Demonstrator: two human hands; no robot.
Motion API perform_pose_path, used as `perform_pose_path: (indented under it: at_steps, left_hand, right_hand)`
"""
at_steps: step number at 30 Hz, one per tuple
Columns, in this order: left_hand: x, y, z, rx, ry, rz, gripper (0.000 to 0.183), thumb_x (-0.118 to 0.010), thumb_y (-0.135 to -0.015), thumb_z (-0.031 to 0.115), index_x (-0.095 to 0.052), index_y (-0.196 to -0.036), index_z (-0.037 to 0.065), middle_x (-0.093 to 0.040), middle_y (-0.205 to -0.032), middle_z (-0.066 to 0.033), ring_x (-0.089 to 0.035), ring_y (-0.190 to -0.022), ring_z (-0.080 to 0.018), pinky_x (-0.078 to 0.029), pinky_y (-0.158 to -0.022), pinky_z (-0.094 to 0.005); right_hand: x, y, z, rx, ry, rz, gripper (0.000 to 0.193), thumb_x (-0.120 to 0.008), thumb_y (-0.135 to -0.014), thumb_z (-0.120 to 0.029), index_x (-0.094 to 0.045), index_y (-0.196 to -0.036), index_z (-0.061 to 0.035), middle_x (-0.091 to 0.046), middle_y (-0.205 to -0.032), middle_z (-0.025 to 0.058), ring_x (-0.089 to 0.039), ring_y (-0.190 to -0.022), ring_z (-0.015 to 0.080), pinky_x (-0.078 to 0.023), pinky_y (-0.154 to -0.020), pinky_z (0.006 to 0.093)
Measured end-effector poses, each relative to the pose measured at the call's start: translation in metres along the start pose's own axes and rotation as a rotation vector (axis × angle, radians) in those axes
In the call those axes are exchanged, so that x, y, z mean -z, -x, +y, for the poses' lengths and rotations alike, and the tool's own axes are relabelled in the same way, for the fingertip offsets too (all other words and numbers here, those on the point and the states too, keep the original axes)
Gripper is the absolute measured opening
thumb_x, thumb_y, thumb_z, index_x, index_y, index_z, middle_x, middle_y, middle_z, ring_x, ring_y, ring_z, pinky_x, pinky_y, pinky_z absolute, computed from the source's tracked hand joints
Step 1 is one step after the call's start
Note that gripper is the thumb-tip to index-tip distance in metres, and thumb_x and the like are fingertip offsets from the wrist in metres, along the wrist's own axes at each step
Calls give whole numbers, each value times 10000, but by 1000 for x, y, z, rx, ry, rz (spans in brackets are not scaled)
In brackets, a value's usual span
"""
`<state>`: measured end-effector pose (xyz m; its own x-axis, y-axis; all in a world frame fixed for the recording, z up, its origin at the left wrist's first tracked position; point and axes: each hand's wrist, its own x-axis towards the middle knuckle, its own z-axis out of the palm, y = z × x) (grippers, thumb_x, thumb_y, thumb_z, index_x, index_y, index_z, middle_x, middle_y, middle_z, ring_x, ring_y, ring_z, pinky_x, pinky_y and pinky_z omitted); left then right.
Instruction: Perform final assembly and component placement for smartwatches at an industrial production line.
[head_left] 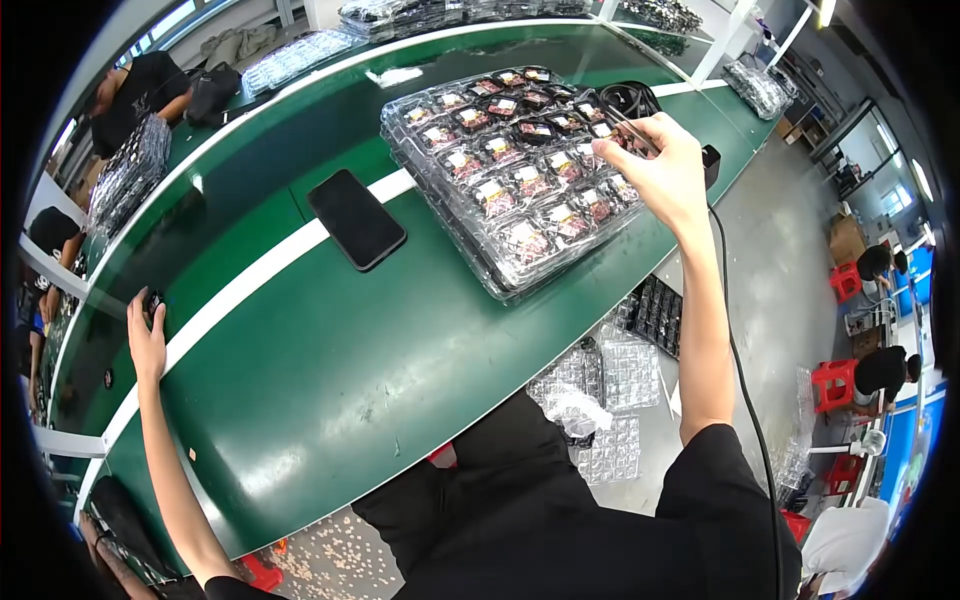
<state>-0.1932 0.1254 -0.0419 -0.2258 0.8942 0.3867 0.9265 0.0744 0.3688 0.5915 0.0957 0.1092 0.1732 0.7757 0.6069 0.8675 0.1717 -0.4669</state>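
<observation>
My right hand [665, 175] is closed on a slim pair of tweezers [633, 133], held over the far right part of a clear plastic blister tray [490, 265]. Rows of small black parts with colourful labels [530, 180] sit in the tray's pockets, and a few lie loose on top toward the far side. Out to the left, the fingers of my left hand [147, 345] are closed around a small black part [152, 305] over the green conveyor belt. A similar round black part [108, 378] lies on the belt near that hand.
A black phone [357, 220] lies across the white rail on the green bench [330, 400]. Coiled black cable [630, 98] sits behind the tray. Empty trays [615, 400] are on the floor beside my legs. Across the belt, a person [140, 95] works by stacked trays [132, 170].
</observation>
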Motion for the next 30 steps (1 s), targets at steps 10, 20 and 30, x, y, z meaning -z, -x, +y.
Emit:
perform_pose_path:
  at_steps: [10, 20, 30]
  left_hand:
    - [12, 51, 131, -157, 121, -142, 432, -726, -1050, 126, -647, -1471, 69, -709, -1274, -146, -681, -1124, -272, -532, -1024, -378]
    - [38, 143, 227, -510, 435, -367, 796, -882, -836, 150, -581, -1567, 61, -621, -1522, -172, -621, -1372, -362, -475, -1191, -455]
    - [21, 152, 212, -401, 410, -342, 667, -884, -885, 109, -643, -1504, 58, -721, -1344, -123, -650, -1247, -315, -510, -1112, -437]
  right_hand:
    - [0, 11, 3, -115, -387, -99, 343, -881, -960, -234, -817, -1163, 34, -810, -1003, 78, -745, -948, 117, -564, -855, 287]
    - [-27, 85, -168, 185, -561, -720, 298, -640, -1073, -67, -762, -1319, 47, -603, -873, 4, -508, -720, 68, -390, -660, 233]
    - [-180, 124, -208, 186, -875, -950, 182, -747, -1036, -53, -812, -1179, 39, -710, -795, 54, -639, -643, 78, -484, -585, 255]
